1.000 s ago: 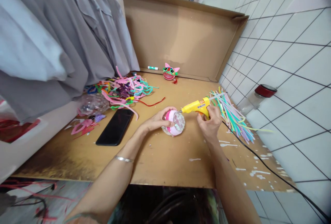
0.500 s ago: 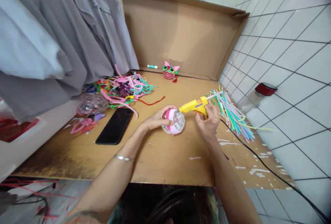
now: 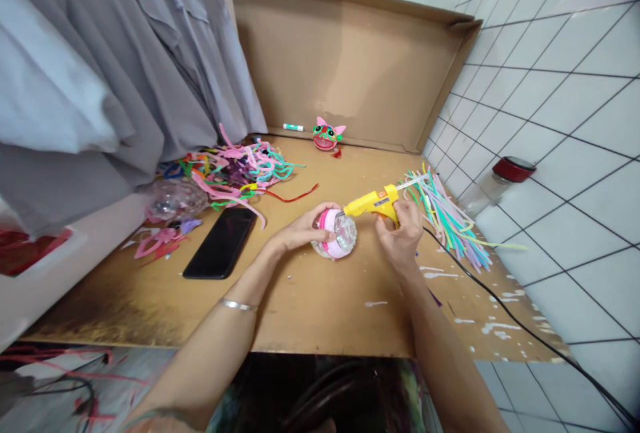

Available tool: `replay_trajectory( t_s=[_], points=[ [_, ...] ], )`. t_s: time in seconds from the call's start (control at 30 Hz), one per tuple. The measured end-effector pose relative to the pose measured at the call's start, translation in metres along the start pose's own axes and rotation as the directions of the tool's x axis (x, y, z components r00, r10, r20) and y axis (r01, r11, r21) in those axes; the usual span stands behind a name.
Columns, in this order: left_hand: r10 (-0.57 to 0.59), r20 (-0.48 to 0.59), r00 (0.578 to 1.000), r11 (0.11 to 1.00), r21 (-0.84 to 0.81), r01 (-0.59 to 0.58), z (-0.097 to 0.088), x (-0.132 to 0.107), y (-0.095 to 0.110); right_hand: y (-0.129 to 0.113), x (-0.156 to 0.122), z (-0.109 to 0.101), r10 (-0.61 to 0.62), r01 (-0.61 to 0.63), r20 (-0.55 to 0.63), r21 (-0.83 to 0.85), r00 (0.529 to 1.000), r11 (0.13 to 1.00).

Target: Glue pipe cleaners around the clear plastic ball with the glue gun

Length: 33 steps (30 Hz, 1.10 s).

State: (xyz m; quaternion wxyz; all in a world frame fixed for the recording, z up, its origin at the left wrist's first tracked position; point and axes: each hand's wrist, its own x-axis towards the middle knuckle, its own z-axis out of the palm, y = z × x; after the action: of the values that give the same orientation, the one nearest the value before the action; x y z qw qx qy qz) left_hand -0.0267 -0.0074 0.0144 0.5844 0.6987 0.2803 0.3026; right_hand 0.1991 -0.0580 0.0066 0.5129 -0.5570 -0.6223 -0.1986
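Note:
My left hand is wrapped round a small clear plastic jar banded with pink and white pipe cleaners, tilted on its side just over the table. In my right hand is a yellow hot glue gun, gripped by its handle with a finger at the trigger. Its nozzle meets the jar near the edge of the pink band; whether glue is coming out is too small to tell. A clear glue stick pokes from the gun's back end.
Pipe cleaners lie in a bundle at right and a tangled pile at left. A black phone rests beside my left forearm. A decorated animal-face ornament and a marker are at the cardboard wall. The gun's cord trails right.
Both hands keep nearly the same pose, the nozzle still at the jar's pink band. The whole view has shifted very slightly.

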Motion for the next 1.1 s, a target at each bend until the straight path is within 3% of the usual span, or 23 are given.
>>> replay_trajectory(
  t_s=[1.1],
  points=[
    [-0.001, 0.003, 1.0, 1.0, -0.001, 0.001, -0.0003, 0.001, -0.0018, 0.0008, -0.0003, 0.001, -0.004, 0.004, 0.004, 0.005, 1.0, 1.0]
  ],
)
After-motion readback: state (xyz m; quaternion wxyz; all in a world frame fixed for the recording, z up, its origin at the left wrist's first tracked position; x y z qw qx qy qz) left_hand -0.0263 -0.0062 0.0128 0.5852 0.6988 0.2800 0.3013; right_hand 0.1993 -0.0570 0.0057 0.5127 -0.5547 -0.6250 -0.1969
